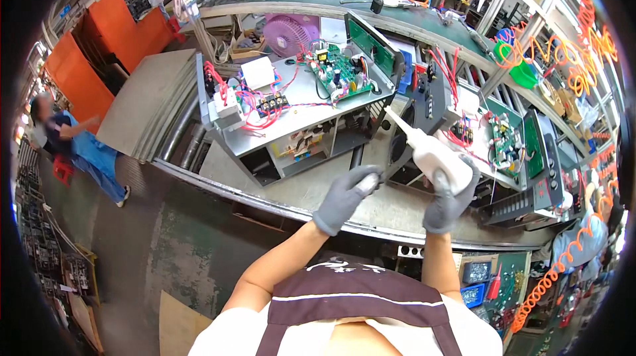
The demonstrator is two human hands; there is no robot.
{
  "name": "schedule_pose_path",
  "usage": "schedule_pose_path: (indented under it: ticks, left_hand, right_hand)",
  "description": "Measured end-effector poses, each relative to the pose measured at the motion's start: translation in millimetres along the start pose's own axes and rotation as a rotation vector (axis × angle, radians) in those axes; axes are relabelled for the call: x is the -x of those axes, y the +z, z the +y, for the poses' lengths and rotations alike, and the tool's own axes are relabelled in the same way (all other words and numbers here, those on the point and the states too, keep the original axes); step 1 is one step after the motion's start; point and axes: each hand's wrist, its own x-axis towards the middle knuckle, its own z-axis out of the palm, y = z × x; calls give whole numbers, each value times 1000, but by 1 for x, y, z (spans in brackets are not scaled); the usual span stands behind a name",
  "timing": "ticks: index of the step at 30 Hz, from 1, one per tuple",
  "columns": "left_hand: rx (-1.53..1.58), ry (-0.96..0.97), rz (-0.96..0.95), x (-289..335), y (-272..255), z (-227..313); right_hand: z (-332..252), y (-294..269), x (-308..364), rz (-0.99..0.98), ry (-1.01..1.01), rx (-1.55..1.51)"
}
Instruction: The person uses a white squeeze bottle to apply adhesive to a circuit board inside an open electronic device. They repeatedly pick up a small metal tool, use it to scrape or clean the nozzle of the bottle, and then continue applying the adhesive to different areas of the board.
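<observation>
My right hand (pixel 448 205), in a grey glove, is wrapped round a white squeeze bottle (pixel 438 160). The bottle is tilted, its long thin nozzle pointing up and left. My left hand (pixel 346 198), gloved too, is closed, with something small and white at its fingers that I cannot make out. Beyond the left hand stands an opened machine housing (pixel 291 147) with a green circuit board (pixel 339 72), red wires and a white block on top. A second opened housing (pixel 480 141) with similar wiring and a green board (pixel 505 143) stands beyond the right hand.
A metal-edged conveyor bench (pixel 298 207) carries the housings. A purple fan (pixel 287 35) stands behind. Orange coiled hoses (pixel 563 250) hang at right. Below right are a blue bin (pixel 473 295) and a red bottle (pixel 494 286). At left, a person (pixel 73 134) is near stacked boards (pixel 149 101).
</observation>
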Motion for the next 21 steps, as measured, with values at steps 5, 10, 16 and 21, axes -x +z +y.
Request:
schedule_pose_path:
  ticks: [5, 10, 16, 21]
  left_hand:
    - [220, 230, -96, -70, 10, 24]
    - [713, -40, -235, -126, -22, 27]
    - [1275, -30, -317, -181, -46, 40]
    - [1545, -139, -275, -206, -61, 41]
  right_hand:
    - [32, 73, -16, -6, -443, 354]
    - [35, 114, -61, -219, -698, 752]
    - [25, 168, -116, -547, -883, 1062]
    - [36, 192, -145, -756, -876, 1143]
